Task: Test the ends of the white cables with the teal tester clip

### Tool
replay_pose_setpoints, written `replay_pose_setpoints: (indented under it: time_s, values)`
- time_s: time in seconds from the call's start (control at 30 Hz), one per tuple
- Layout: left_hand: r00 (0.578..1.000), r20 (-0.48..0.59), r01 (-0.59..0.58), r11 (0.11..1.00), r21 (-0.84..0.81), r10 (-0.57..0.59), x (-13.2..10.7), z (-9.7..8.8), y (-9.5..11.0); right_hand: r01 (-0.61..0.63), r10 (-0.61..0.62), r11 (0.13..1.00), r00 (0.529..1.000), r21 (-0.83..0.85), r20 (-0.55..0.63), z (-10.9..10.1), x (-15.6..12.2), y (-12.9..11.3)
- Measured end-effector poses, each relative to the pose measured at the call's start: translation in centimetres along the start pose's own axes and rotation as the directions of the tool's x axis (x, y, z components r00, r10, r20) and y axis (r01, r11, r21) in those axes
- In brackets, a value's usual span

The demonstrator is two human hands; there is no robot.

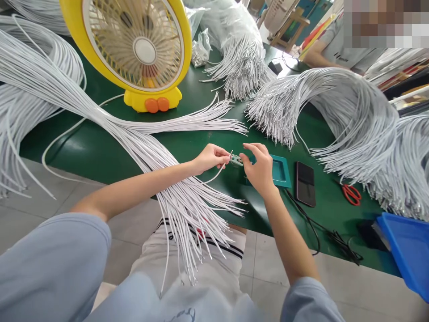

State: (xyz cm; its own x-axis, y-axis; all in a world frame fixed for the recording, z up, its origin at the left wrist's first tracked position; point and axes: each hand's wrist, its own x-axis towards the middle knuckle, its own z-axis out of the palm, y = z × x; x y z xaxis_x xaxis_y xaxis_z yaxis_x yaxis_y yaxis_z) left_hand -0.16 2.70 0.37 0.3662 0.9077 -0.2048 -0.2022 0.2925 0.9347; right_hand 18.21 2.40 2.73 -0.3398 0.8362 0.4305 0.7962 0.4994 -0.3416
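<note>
My left hand (211, 158) is closed in a pinch on a thin white cable (216, 175), near the cable's end. Just right of those fingertips is a small pale-green clip-like piece (236, 160); what it is exactly I cannot make out. Over its right side my right hand (259, 167) is curved, thumb and fingers apart, with nothing visibly gripped. Beneath my left forearm a large bundle of white cables (197, 201) fans out, its ends hanging over the table edge to my lap. A teal tray-like box (287, 179) sits partly hidden behind my right hand.
A yellow fan (134, 100) stands on the green table (187, 145). More white cable bundles lie left, at the back and right (362, 103). To the right are a phone (305, 183), red-handled scissors (351, 194), black cords (338, 243) and a blue bin (407, 255). Another person sits beyond.
</note>
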Motion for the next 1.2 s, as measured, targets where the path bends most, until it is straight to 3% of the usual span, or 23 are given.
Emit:
replay_pose_setpoints:
  time_s: [0.1,0.2,0.43,0.73,1.0,1.1,1.2]
  values:
    - [0.999,0.032,0.009,1.000,-0.014,-0.008,-0.1,-0.1,0.1,0.017,-0.009,0.998,0.991,0.053,-0.136,1.2,-0.5,-0.9]
    - [0.998,0.062,0.020,1.000,-0.021,-0.019,-0.1,-0.2,0.2,0.032,-0.021,0.998,0.985,0.061,-0.171,2.0,-0.8,-1.2]
    - [0.995,0.079,0.061,0.998,-0.008,-0.060,-0.1,-0.3,0.4,0.040,-0.029,0.994,0.993,0.097,-0.113,1.9,-0.9,-1.1]
    - [0.994,0.080,0.078,0.997,-0.018,-0.076,-0.3,-0.2,0.5,0.027,-0.008,0.991,0.990,0.128,-0.144,2.1,-1.1,-1.0]
    - [0.994,0.108,0.009,1.000,0.012,-0.010,-0.2,-0.3,0.1,0.031,-0.033,0.993,0.999,0.111,0.014,1.6,-1.1,-1.4]
    - [0.995,0.095,0.003,1.000,0.007,-0.003,-0.2,-0.3,0.1,-0.009,0.008,0.995,1.000,0.096,0.010,1.3,-1.2,-1.5]
    - [0.997,0.080,0.008,1.000,-0.003,-0.008,-0.2,-0.3,0.2,-0.087,0.098,0.970,0.994,0.228,-0.037,1.0,-1.1,-1.6]
